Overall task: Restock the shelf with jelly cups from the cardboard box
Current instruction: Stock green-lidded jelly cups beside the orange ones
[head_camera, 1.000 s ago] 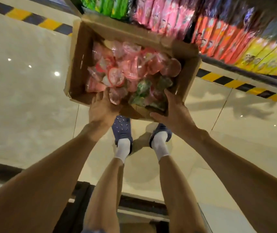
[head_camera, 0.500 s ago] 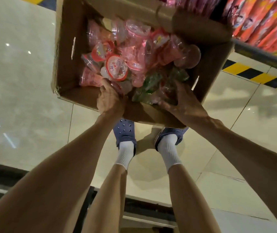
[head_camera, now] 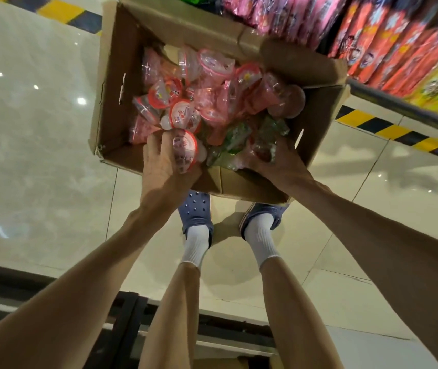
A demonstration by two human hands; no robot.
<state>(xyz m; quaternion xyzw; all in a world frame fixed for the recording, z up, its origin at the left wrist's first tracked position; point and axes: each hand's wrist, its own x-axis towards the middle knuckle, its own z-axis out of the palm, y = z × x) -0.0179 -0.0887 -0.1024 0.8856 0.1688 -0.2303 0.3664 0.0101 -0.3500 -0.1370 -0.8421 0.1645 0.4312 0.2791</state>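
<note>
Since half a second ago our left hand (head_camera: pixel 163 166) has gone from resting at the near edge of the pile to curling its fingers (head_camera: pixel 156 147) around a red-lidded jelly cup (head_camera: pixel 185 153), lifting it slightly above the heap. Our right hand (head_camera: pixel 279 162) has pushed deeper among the green-wrapped cups (head_camera: pixel 235 138); its fingers are buried in the wrappers, so we cannot tell whether they grasp anything.

The remaining jelly cups (head_camera: pixel 207 97) lie jumbled in the open cardboard box (head_camera: pixel 122 83), which sits on the floor (head_camera: pixel 34 129) just beside the shelf (head_camera: pixel 404 107).

We judge the cups light, with thin plastic walls that dent and a film lid that could tear; the slick wrap may slide. Best taken around the body just below the rim, not by the lid.

The shelf's packets (head_camera: pixel 388 49) are blurred, and where the cups belong lies outside the frame. The box's bottom layer is hidden.
</note>
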